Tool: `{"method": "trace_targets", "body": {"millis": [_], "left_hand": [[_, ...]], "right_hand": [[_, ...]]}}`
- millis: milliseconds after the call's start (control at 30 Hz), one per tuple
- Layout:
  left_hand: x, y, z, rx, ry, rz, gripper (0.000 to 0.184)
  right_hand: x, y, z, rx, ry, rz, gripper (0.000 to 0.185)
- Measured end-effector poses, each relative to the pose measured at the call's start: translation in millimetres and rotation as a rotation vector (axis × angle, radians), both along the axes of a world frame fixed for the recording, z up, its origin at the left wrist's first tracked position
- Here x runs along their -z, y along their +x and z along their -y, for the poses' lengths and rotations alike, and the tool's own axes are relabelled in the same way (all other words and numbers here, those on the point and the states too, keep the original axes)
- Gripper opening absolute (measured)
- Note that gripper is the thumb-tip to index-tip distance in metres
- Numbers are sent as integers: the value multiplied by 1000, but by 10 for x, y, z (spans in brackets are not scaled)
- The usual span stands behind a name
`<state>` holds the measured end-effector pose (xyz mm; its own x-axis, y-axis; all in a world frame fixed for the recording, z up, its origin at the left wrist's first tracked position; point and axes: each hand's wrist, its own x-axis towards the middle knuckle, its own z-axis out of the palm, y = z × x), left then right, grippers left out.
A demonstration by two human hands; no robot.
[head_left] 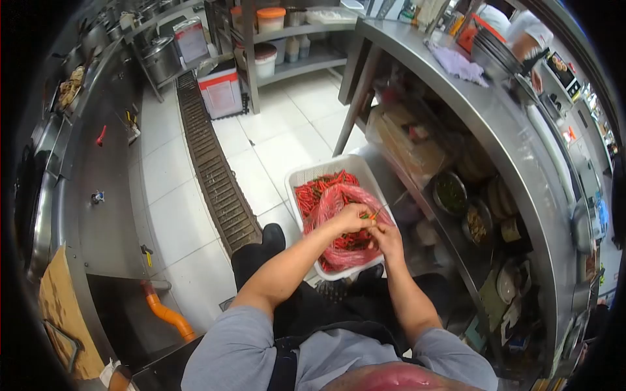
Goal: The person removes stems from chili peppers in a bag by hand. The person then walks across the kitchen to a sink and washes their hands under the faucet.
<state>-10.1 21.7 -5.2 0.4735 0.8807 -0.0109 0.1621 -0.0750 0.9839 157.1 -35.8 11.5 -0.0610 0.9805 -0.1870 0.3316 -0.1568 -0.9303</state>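
Pinching 1 small chili (372, 219) over the pink bag (340, 259), your left hand (352, 219) is near your right hand (386, 239), whose grip I can't tell. What's done isn't clear; lots looks left: red chilies (308, 201) fill the white basket's (291, 186) far side.

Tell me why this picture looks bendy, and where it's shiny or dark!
In the head view, the metal counter bows, probably from a wide lens; the head view's corners are black; in the head view, light gleams on the white floor tiles; in the head view, the red chillies look bright.
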Motion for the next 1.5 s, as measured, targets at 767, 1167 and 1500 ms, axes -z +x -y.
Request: {"method": "trace_targets", "body": {"millis": [767, 1167, 1500], "left_hand": [[-172, -111, 146, 181, -567, -91, 20], [-224, -195, 91, 257, -470, 47, 14], [-289, -250, 125, 195, -721, 575, 18]], "right_hand": [[-246, 275, 176, -360, 668, 663, 15], [87, 198, 270, -133, -45, -85, 16], [-499, -210, 342, -85, 266, -99, 16]]}}
